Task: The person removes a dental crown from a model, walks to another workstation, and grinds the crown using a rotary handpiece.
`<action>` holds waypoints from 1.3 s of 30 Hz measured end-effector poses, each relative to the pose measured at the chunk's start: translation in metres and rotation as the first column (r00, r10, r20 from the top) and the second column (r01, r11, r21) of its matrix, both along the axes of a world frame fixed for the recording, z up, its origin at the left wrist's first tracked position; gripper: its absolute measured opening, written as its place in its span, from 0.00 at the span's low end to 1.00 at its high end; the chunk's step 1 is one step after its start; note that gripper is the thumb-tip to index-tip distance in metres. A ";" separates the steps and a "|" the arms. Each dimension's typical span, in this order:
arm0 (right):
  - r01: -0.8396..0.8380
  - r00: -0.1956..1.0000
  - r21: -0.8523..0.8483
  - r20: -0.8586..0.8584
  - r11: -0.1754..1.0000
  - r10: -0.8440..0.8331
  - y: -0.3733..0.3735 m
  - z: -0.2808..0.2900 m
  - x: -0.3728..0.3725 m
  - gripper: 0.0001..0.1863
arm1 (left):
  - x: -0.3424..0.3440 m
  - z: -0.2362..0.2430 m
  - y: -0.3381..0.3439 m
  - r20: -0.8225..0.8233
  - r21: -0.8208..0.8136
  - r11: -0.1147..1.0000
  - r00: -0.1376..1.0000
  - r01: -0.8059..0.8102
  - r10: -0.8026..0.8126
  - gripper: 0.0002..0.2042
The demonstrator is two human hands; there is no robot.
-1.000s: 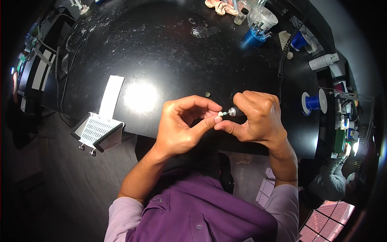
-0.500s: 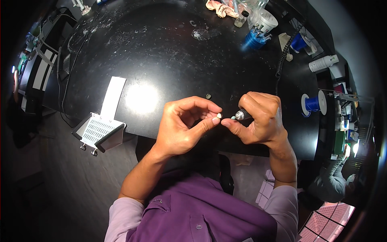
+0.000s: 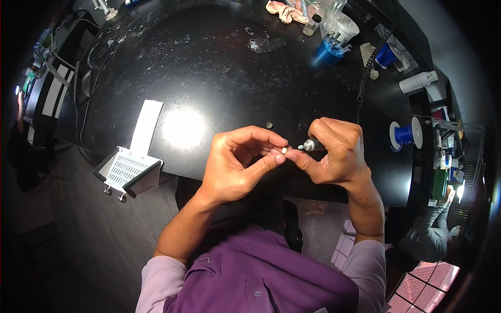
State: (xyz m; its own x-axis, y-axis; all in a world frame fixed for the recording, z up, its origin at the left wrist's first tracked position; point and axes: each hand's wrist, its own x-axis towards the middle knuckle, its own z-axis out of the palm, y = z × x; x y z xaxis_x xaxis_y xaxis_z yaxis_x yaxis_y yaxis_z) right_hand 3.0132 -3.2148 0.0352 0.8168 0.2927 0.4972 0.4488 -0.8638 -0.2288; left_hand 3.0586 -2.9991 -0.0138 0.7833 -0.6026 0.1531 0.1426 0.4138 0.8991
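Between the thumb and fingers of my left hand (image 3: 241, 164) is a small off-white piece (image 3: 284, 151). My right hand (image 3: 336, 151) is closed around a metal-nosed handpiece (image 3: 312, 144), whose body is largely hidden by the fingers. A small pale green bit (image 3: 301, 147) sticks out of its nose, a short way right of the white piece. My right thumb reaches in close beside my left thumb. A small olive-coloured bit of material (image 3: 269, 125) lies on the black table (image 3: 224, 83) beyond my hands.
A white slotted stand (image 3: 128, 169) sits at the front left. Toward the back right are crumpled pink material (image 3: 287, 11), a blue holder (image 3: 329, 51), a coiled cord (image 3: 364, 78) and a white bottle (image 3: 417, 82). A blue wire spool (image 3: 404, 133) stands right. A co-worker (image 3: 430, 235) is at far right.
One second ago the bit met the white piece; it then drew away rightward. Since half a second ago it has risen slightly, with the handpiece tilting. My left hand has barely moved.
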 end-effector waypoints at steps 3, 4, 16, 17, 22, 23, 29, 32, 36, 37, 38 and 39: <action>-0.002 1.000 0.004 -0.002 1.000 0.002 -0.001 -0.001 0.000 0.30 | 0.000 0.000 0.000 -0.003 -0.014 1.000 1.000 -0.003 0.002 0.09; -0.002 1.000 0.004 -0.001 1.000 0.002 -0.001 -0.001 0.000 0.30 | 0.000 0.000 0.000 -0.001 -0.016 1.000 1.000 -0.003 0.003 0.09; -0.012 0.998 -0.087 -0.068 0.996 0.006 0.007 0.004 -0.003 0.38 | 0.000 -0.004 -0.002 -0.020 -0.023 1.000 1.000 -0.007 0.006 0.08; -0.010 0.998 -0.091 -0.070 0.996 0.004 0.007 0.003 -0.003 0.38 | 0.000 -0.004 -0.001 -0.021 -0.022 1.000 1.000 -0.007 0.006 0.08; 0.002 0.996 -0.106 -0.084 0.994 -0.011 0.006 0.003 -0.003 0.38 | 0.000 -0.004 -0.001 -0.029 0.008 1.000 1.000 -0.008 0.008 0.09; 0.002 0.997 -0.104 -0.083 0.995 -0.011 0.006 0.003 -0.003 0.38 | 0.000 -0.004 -0.001 -0.030 0.008 1.000 1.000 -0.008 0.008 0.09; -0.004 0.996 -0.092 -0.093 0.996 -0.005 0.006 0.003 -0.002 0.38 | 0.001 0.000 0.000 0.008 0.054 0.998 1.000 -0.015 0.014 0.09; -0.010 0.995 -0.086 -0.096 0.996 0.001 0.006 0.003 -0.002 0.38 | 0.001 0.000 0.000 -0.009 0.047 0.999 1.000 -0.014 0.014 0.08; -0.017 0.994 -0.098 -0.105 0.995 0.006 0.005 0.003 -0.003 0.36 | 0.000 -0.001 -0.001 -0.003 0.053 0.999 1.000 -0.013 0.013 0.08; -0.017 0.994 -0.098 -0.105 0.995 0.006 0.006 0.004 -0.003 0.36 | 0.000 -0.002 -0.001 0.004 0.053 0.998 1.000 -0.020 0.019 0.08; -0.015 0.994 -0.097 -0.107 0.995 0.004 0.006 0.004 -0.004 0.36 | 0.000 -0.001 -0.001 0.004 0.053 0.998 1.000 -0.020 0.019 0.08; -0.013 0.994 -0.096 -0.109 0.995 0.002 0.006 0.004 -0.004 0.36 | 0.000 0.000 0.000 0.004 0.055 0.998 1.000 -0.018 0.018 0.08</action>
